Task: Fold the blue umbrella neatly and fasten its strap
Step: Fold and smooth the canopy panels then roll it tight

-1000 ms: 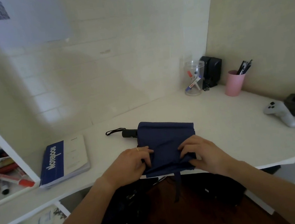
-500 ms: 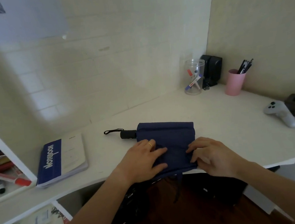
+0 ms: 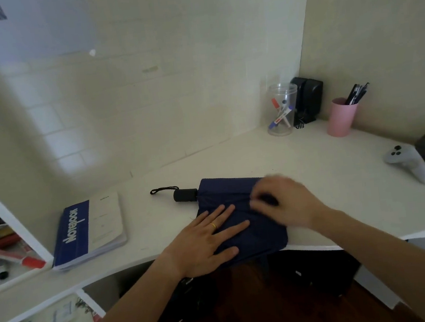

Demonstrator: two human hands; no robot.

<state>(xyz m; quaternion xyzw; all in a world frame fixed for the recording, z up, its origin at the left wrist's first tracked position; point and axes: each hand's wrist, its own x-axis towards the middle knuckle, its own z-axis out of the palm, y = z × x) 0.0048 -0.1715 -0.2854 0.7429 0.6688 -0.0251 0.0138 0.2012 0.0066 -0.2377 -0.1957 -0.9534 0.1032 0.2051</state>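
A blue umbrella lay collapsed on a white corner desk, its canopy spread in a flat, loosely folded panel right at the near edge, with the black handle and wrist loop pointing to its left. The left hand pressed flat on the near-left part of the fabric, fingers spread and straight, gripping nothing. The right hand sat on the far-right part of the fabric, blurred by motion; its fingers looked curled toward the cloth, but whether they pinched a fold could not be told.

A dark strip hung below the umbrella's near edge, probably the strap, though it was too dim to be sure. The likely risks: the canopy overhung the desk edge, so a hard smoothing stroke could drag it off, and uneven pleats would leave a bulky roll the strap might not close around.

Left of the umbrella lay a blue notebook. Well behind and to its right stood a clear jar of markers, black speakers and a pink cup of pens, against pale tiled walls. Far right lay a white controller.
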